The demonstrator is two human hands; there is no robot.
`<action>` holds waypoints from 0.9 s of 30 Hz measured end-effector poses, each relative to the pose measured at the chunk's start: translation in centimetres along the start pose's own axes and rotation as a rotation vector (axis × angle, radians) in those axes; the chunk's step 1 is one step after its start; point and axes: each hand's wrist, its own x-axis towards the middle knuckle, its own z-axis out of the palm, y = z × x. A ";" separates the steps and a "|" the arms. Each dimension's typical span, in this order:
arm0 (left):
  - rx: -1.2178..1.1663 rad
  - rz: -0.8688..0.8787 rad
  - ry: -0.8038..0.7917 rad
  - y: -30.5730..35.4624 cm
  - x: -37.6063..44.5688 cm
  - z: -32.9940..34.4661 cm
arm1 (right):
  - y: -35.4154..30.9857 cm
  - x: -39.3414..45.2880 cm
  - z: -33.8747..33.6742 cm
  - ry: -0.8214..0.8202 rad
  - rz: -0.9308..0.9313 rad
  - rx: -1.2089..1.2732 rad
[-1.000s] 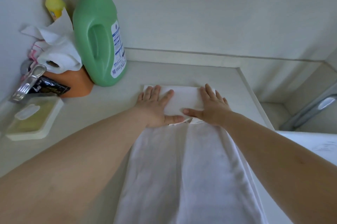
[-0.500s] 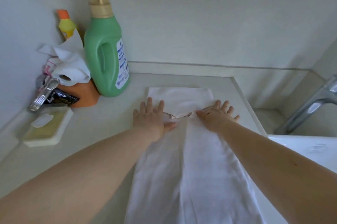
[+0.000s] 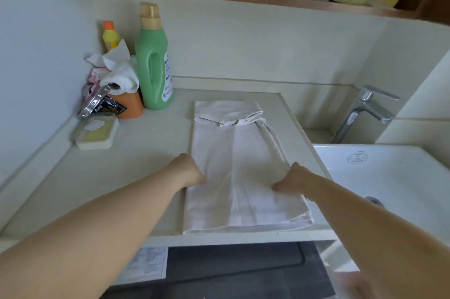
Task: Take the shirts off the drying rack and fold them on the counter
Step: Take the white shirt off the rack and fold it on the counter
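Pale counter carries the folded white shirt, its near hem at the front edge. Left hand and right hand, fingers curled, pinch its side edges.

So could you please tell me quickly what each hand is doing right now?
Left hand: fingers curled, gripping the white shirt's left edge.
Right hand: fingers curled, gripping its right edge.

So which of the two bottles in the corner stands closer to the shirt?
The big green detergent bottle with the gold cap; the small yellow bottle with the orange cap stands behind it, farther from the white shirt.
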 end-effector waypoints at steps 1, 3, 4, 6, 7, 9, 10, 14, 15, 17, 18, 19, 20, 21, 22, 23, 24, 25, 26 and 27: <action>-0.004 -0.007 -0.011 -0.2 -0.9 0.3 | 0.4 -0.6 0.2 -0.013 0.002 0.036; -0.044 -0.025 -0.026 -0.8 -2.9 1.1 | 1.4 -1.9 0.6 -0.039 0.003 0.088; -0.092 -0.044 -0.036 -1.1 -3.6 1.5 | 1.9 -2.2 0.8 -0.043 0.006 0.114; -0.212 -0.087 -0.041 -1.6 -5.2 2.3 | 3.2 -3.0 1.2 -0.044 0.003 0.195; -0.247 -0.092 -0.038 -1.7 -6.0 2.6 | 3.9 -3.3 1.4 -0.058 0.001 0.265; -0.301 -0.086 0.002 -1.9 -7.5 3.2 | 5.5 -4.0 1.7 -0.092 -0.020 0.475; -0.355 -0.084 0.029 -1.9 -8.0 3.3 | 6.2 -4.4 1.8 -0.089 -0.044 0.565; -0.551 -0.118 0.154 -2.3 -10.4 3.8 | 8.0 -6.1 2.0 -0.049 -0.135 0.640; -0.579 -0.108 0.157 -2.5 -10.8 4.0 | 8.2 -6.5 2.1 -0.064 -0.154 0.630; -0.603 -0.058 0.127 -2.9 -11.8 4.1 | 8.5 -7.1 2.1 -0.105 -0.175 0.643; -0.631 -0.043 0.108 -3.1 -12.2 4.1 | 8.7 -7.5 2.0 -0.119 -0.176 0.656; -0.671 -0.040 0.081 -3.2 -12.5 3.9 | 8.8 -7.6 1.8 -0.126 -0.172 0.664; -0.704 -0.039 0.067 -3.3 -12.8 3.6 | 9.0 -7.6 1.7 -0.122 -0.181 0.645; -0.704 -0.031 0.067 -3.4 -13.1 3.4 | 9.2 -7.6 1.5 -0.117 -0.200 0.607; -0.660 -0.003 0.079 -3.5 -13.2 3.2 | 9.3 -7.5 1.3 -0.114 -0.225 0.564; -0.598 0.028 0.093 -3.5 -13.2 3.0 | 9.4 -7.4 1.1 -0.107 -0.249 0.522; -0.551 0.060 0.116 -3.5 -13.2 2.8 | 9.4 -7.3 0.9 -0.094 -0.269 0.487; -0.528 0.086 0.141 -3.6 -13.0 2.7 | 9.4 -7.1 0.8 -0.076 -0.284 0.463; -0.522 0.107 0.171 -3.5 -12.6 2.6 | 9.2 -6.9 0.5 -0.067 -0.296 0.459; -0.524 0.120 0.204 -3.5 -12.1 2.4 | 9.1 -6.7 0.3 -0.056 -0.312 0.462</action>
